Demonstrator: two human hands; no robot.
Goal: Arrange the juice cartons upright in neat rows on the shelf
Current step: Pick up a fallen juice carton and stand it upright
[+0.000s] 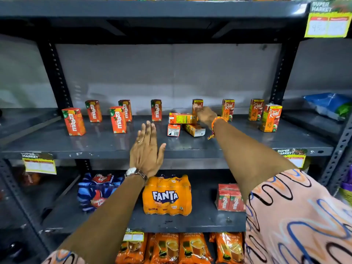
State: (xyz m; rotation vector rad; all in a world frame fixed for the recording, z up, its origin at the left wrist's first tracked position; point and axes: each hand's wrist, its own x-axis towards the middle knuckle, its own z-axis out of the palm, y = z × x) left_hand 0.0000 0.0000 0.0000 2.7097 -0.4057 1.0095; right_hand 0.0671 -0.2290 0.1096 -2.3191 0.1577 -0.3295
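Observation:
Several small orange juice cartons stand upright on the grey middle shelf (114,145): Maaza cartons (74,121) on the left, Real cartons (270,118) on the right. In the middle, three cartons lie on their sides in a heap (182,118). My right hand (204,115) reaches over that heap and its fingers close on an upright Real carton (198,104) at the back. My left hand (147,147) hovers flat and open over the shelf's front, left of the heap, holding nothing.
Below, a lower shelf holds a Fanta bottle pack (167,196), a blue-wrapped pack (95,191) and a wrapped Maaza pack (229,198). Tea packets (192,248) sit lower still. A blue bag (327,104) lies on the neighbouring shelf at right. Perforated uprights (57,73) flank the shelf.

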